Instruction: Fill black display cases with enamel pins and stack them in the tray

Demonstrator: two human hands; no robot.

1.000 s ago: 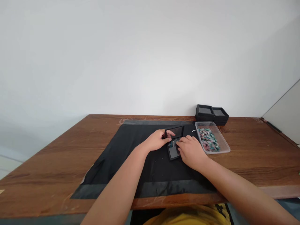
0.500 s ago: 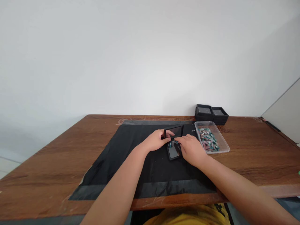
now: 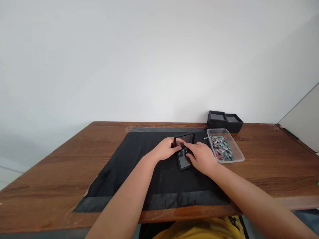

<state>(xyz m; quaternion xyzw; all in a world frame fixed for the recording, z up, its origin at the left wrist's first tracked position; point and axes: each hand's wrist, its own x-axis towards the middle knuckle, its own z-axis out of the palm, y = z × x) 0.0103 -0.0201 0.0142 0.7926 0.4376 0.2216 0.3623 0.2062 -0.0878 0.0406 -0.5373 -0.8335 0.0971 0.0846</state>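
A small black hinged case [image 3: 183,162] lies open on a black mat [image 3: 139,172], its lid [image 3: 186,138] standing up at the far side. A few small teal pieces lie in its base. My left hand [image 3: 164,150] grips the lid's left edge, fingers curled round it. My right hand [image 3: 202,157] rests over the right part of the base, its index finger stretched toward the lid's lower edge; nothing shows in it.
A clear plastic tub [image 3: 234,153] of teal and pink pieces stands right of the mat. Two stacks of black cases [image 3: 224,120] sit behind it by the wall. The wooden table [image 3: 50,169] ends at a front edge close to my body.
My right hand has moved slightly up and left over the case, its index finger now reaching toward the lid. The left hand has stayed on the lid.
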